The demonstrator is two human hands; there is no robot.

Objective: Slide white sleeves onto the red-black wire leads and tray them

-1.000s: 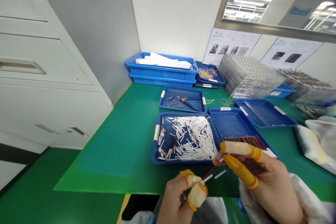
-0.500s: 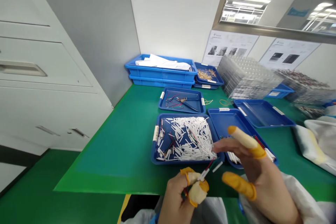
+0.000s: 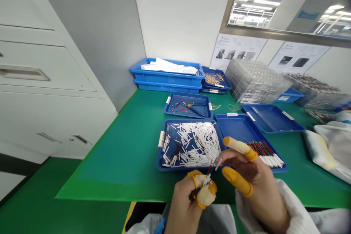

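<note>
My left hand (image 3: 189,193), with yellow-and-cream finger cots on thumb and index, pinches a small bundle of thin red and dark green wires (image 3: 210,168) with white sleeves at its base. One short white tube (image 3: 218,163) stands at the top of the bundle, by my right fingertips; whether it sits on a wire is hard to tell. My right hand (image 3: 255,179) has its cotted thumb and index spread apart. Beyond them a blue tray (image 3: 159,155) holds many loose white tubes (image 3: 203,142) and some dark wires.
To the right, another blue tray (image 3: 233,128) contains rows of red and green wires with white sleeves (image 3: 270,157). Pliers (image 3: 196,109) lie in a smaller tray (image 3: 189,98) behind. Stacked blue bins (image 3: 167,76) and clear plastic trays (image 3: 255,80) line the wall. Someone's sleeve (image 3: 334,142) shows at right.
My right hand has moved left, closer to the wires in my left hand. The white tube beside its fingertips now stands more upright. My left hand keeps its pinch.
</note>
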